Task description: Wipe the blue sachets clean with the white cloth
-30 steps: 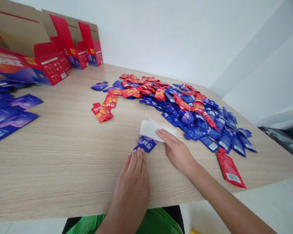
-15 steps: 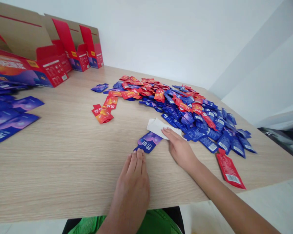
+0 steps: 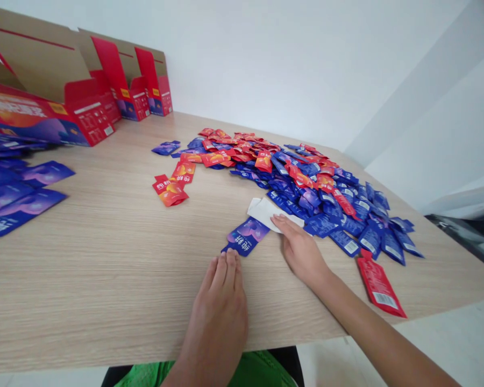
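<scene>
One blue and purple packet [image 3: 248, 235] lies flat on the wooden table in front of me. The fingers of my left hand [image 3: 221, 306], pressed together, hold down its narrow near end. My right hand [image 3: 300, 250] is closed on a folded white tissue [image 3: 266, 213], pressing it to the table over the packet's far right edge. Just beyond the tissue spreads a large pile of blue packets [image 3: 284, 188] mixed with red and orange packets [image 3: 264, 161].
Open red cardboard boxes [image 3: 92, 118] stand at the back left, with more blue packets [image 3: 20, 196] before them. Two orange-red packets [image 3: 170, 189] lie left of the pile. A red packet [image 3: 379, 285] rests near the table's front edge [image 3: 145, 363] on the right.
My right hand and the white tissue have slid slightly to the right. My left hand stays on the blue packet's near end.
</scene>
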A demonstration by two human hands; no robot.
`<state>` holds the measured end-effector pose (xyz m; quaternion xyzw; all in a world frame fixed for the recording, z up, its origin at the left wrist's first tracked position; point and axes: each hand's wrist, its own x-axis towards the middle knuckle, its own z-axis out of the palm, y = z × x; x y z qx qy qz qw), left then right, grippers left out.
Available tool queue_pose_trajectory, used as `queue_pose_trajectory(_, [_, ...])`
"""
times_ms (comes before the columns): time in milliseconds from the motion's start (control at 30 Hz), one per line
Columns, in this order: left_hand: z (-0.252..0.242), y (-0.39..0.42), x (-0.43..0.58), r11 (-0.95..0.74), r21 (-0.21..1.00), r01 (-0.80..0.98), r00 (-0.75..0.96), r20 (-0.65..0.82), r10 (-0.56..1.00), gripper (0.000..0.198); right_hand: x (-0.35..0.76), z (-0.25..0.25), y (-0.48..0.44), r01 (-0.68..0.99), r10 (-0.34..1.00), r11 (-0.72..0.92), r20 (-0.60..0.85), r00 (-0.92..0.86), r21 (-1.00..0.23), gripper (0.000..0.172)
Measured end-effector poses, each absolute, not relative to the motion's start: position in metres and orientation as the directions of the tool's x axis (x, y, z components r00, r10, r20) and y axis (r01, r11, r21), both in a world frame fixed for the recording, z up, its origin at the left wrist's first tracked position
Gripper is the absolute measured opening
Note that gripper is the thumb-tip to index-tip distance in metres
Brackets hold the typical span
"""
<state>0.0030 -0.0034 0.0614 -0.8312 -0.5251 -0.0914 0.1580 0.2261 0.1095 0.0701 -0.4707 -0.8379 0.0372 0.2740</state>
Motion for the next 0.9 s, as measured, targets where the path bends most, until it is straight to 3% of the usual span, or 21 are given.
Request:
queue_pose_trajectory(200, [0.058, -0.003, 0.004, -0.391, -0.184, 0.902, 0.431, 0.345, 0.834, 0.055, 0.201, 0.078, 0.085, 0.542, 0.636, 0.772, 0.425, -0.644, -0.334, 0.067])
queue_pose_trajectory(433, [0.057, -0.005, 0.004, -0.389, -0.212, 0.896, 0.441, 0.346, 0.828, 0.055, 0.224, 0.073, 0.108, 0.744, 0.804, 0.565, 0.438, -0.401, -0.356, 0.062])
queue_pose_trajectory(633, [0.057, -0.003, 0.006, -0.385, -0.177, 0.906, 0.424, 0.37, 0.827, 0.056, 0.198, 0.08, 0.081, 0.517, 0.621, 0.784, 0.414, -0.665, -0.345, 0.071])
queue_pose_trajectory(800, [0.057, -0.003, 0.004, -0.397, -0.17, 0.902, 0.432, 0.376, 0.82, 0.055, 0.216, 0.071, 0.103, 0.718, 0.793, 0.588, 0.439, -0.422, -0.373, 0.06])
queue_pose_trajectory(900, [0.056, -0.004, 0.005, -0.384, -0.171, 0.907, 0.42, 0.35, 0.837, 0.056, 0.218, 0.076, 0.1, 0.731, 0.794, 0.564, 0.494, -0.353, -0.384, 0.056])
